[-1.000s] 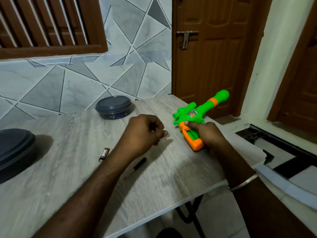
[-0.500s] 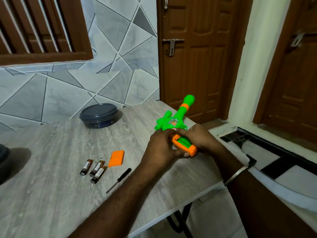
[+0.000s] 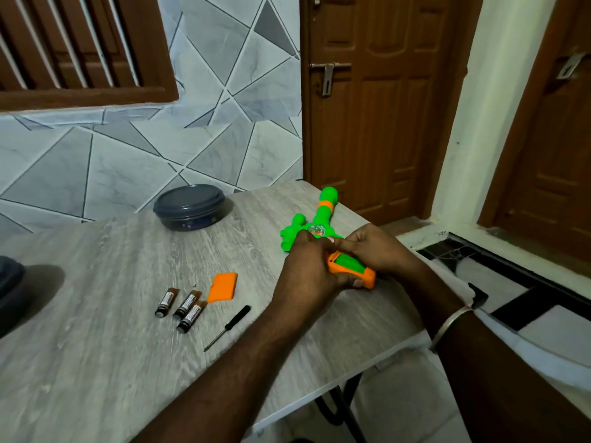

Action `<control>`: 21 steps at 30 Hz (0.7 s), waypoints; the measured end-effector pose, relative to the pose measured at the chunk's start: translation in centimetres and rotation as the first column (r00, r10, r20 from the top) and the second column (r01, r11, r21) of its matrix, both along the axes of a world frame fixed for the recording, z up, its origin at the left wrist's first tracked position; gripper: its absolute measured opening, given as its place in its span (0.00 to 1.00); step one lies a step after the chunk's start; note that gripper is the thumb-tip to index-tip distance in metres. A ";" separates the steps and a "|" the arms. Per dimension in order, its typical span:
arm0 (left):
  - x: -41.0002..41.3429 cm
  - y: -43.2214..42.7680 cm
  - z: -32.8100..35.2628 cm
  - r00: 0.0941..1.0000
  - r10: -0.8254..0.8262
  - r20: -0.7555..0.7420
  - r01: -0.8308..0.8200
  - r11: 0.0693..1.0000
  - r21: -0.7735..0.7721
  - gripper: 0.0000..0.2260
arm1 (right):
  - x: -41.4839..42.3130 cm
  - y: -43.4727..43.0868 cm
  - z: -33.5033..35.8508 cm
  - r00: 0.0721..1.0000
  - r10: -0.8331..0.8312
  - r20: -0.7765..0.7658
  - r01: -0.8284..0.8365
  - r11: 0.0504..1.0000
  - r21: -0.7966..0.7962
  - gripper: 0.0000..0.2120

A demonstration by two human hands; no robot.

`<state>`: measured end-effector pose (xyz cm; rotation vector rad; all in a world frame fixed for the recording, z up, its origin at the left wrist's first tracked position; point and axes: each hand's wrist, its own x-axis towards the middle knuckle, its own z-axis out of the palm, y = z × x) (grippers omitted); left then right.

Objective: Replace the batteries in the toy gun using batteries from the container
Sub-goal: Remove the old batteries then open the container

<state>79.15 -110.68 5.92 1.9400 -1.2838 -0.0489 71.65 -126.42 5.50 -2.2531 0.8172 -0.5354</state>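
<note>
toy gun (image 3: 324,212) lies on the counter (image 3: 96,362), muzzle toward 12 o'clock; left grip (image 3: 307,273) and right grip (image 3: 374,251) both curl round its orange handle. three batteries (image 3: 185,305) lie at 9 o'clock of them, lidded container (image 3: 190,206) at 11 o'clock.

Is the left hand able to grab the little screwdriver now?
Probably yes, once the left hand lets go of the toy gun: the screwdriver lies uncovered on the table beside its forearm.

The grey wood-grain counter (image 3: 96,362) carries a lidded dark container (image 3: 190,206), three batteries (image 3: 185,304) side by side, an orange cover (image 3: 223,286) and a small screwdriver (image 3: 227,327)
</note>
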 end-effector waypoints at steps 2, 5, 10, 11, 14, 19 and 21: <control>0.0 0.0 -0.1 1.000 0.000 -0.004 0.000 1.000 -0.005 0.34 | 0.0 -0.1 -0.3 1.000 -0.013 0.009 0.013 1.000 -0.016 0.26; 0.0 0.1 -0.1 1.000 -0.002 0.011 0.003 1.000 -0.006 0.33 | 0.0 -0.2 -0.6 0.999 -0.036 -0.025 0.034 0.997 -0.076 0.29; 0.1 0.3 -0.4 1.000 0.003 0.031 -0.003 1.000 0.007 0.34 | 0.1 -0.2 -1.2 0.999 -0.050 0.021 0.053 0.991 -0.124 0.32; 0.1 0.4 -0.4 0.999 0.006 0.035 -0.006 1.000 0.016 0.34 | 0.1 -0.2 -1.5 0.997 -0.059 0.039 0.064 0.990 -0.129 0.31; 0.4 0.7 -0.3 0.999 0.012 0.041 -0.011 1.000 -0.010 0.31 | 0.0 0.3 -1.9 0.988 -0.107 0.112 0.122 0.984 -0.129 0.27; 2.0 3.0 1.5 0.994 0.097 0.051 -0.090 0.989 -0.113 0.24 | -0.2 3.1 -0.4 0.899 -0.207 0.385 0.292 0.940 -0.177 0.16; 3.2 5.0 2.5 0.987 0.158 0.037 -0.149 0.970 -0.191 0.19 | 0.8 5.5 1.0 0.847 -0.155 0.508 0.230 0.969 -0.088 0.13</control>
